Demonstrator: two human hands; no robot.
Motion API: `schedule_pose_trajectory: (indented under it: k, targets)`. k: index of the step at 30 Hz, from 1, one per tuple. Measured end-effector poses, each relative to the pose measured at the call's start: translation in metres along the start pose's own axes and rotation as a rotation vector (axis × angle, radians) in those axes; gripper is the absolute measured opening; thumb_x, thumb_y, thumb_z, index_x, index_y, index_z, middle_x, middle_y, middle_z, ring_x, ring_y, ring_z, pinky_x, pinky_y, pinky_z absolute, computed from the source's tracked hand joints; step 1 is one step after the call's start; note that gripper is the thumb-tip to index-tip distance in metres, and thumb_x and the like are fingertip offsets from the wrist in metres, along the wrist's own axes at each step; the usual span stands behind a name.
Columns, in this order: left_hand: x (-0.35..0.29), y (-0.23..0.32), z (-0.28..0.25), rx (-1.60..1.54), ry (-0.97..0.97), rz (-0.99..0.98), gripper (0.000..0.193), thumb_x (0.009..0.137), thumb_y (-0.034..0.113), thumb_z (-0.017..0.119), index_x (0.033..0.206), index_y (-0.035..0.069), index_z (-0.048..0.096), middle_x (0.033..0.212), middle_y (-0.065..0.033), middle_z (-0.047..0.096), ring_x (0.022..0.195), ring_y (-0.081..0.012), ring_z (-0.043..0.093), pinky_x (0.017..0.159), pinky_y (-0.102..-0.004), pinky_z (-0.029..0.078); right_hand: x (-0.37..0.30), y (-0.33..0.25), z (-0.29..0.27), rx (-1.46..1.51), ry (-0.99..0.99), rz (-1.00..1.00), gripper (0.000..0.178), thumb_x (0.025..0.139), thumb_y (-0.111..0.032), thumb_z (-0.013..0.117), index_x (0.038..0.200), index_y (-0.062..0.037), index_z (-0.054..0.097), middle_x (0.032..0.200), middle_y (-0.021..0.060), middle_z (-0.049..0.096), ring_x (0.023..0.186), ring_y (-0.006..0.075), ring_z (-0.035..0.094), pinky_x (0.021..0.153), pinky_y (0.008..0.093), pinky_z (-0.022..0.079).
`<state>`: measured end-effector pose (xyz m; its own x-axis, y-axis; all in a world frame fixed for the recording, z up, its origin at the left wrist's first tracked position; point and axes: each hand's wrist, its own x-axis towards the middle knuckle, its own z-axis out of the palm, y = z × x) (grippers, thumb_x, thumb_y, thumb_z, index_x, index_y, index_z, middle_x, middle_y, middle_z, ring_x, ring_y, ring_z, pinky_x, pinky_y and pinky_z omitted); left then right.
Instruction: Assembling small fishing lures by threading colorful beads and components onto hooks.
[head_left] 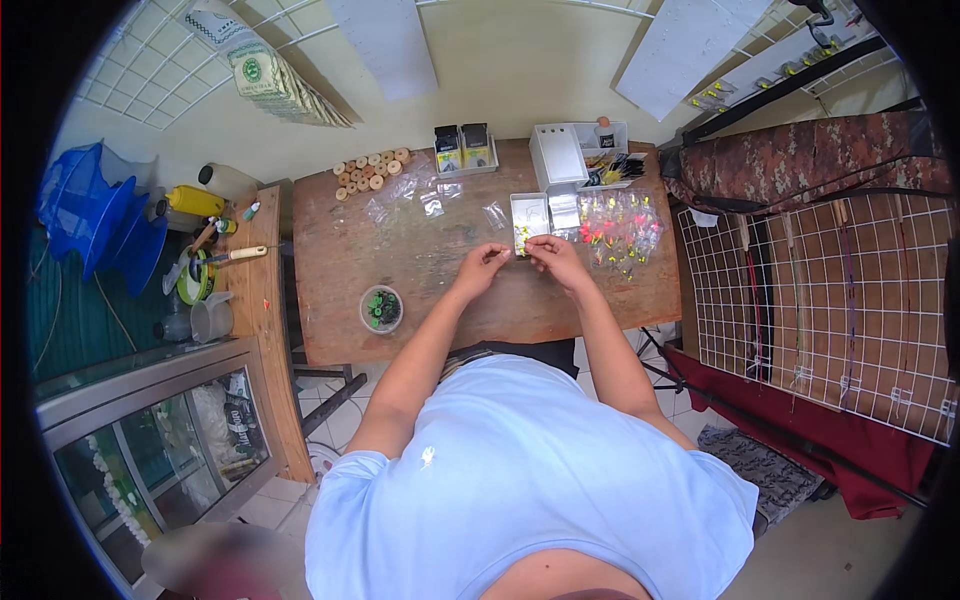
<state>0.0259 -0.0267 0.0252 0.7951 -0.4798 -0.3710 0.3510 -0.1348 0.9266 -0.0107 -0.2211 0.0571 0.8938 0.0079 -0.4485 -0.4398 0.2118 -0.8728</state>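
Evidently, both bare hands work close together: the right hand point(556, 260) has its thumb and fingers drawn together at the near right corner of a shallow, white, rectangular box point(529, 209), while the left hand point(484, 268) sits just left of that box's near end, its thumb and forefinger almost meeting. Whether either pinch grasps anything is too small to tell. Small, bright yellow-green pieces point(521, 237) lie in the near end of the box, just beyond the fingertips and between the two hands, with the right hand nearer to them. The box's long axis runs near to far, so its bare part stretches away from both hands; the pieces' own axes cannot be made out. Just right of the box lies a flat, pale, square packet point(565, 212), and farther right spread many clear plastic bags with pink and yellow pieces point(618, 222). Beyond stands a tall, white, box-shaped container point(557, 158). Well to the left, on the brown wooden table point(335, 240), are round, tan, cork-like discs point(366, 172) at the far side and a round, pale tub of green and black items point(398, 318) at the near side.
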Motion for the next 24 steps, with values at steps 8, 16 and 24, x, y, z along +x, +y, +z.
schedule_pose_trajectory:
  k: [8,16,24]
  targets:
    - [0.002,-0.019,-0.008,-0.11,0.077,-0.035,0.022,0.093,0.021,0.058,0.106,0.003,0.06,0.091,-0.0031,0.066,0.08,-0.0084,0.06,0.062,-0.0219,0.047,0.006,0.006,0.005,-0.158,0.03,-0.021,0.018,0.086,-0.014,0.068,0.099,-0.0022,0.064,0.082,0.0006,0.064,0.067,0.0058,0.054,0.059,0.0198,0.042]
    - [0.002,-0.044,-0.02,0.269,0.379,0.06,0.018,0.085,0.016,0.065,0.096,0.003,0.069,0.079,-0.0072,0.068,0.07,-0.0146,0.063,0.068,-0.0285,0.05,0.019,0.026,-0.001,-0.433,0.113,-0.163,0.013,0.084,-0.01,0.069,0.092,-0.0007,0.066,0.081,0.0003,0.065,0.068,0.0043,0.053,0.064,0.0197,0.045]
    - [-0.009,-0.031,-0.026,0.425,0.426,0.003,0.019,0.081,0.019,0.068,0.093,0.004,0.07,0.079,-0.0129,0.068,0.069,-0.0211,0.064,0.066,-0.0323,0.05,0.017,0.01,0.002,-0.624,0.386,-0.16,0.016,0.082,-0.019,0.068,0.091,-0.0061,0.07,0.079,0.008,0.068,0.067,0.0146,0.06,0.064,0.0292,0.048]
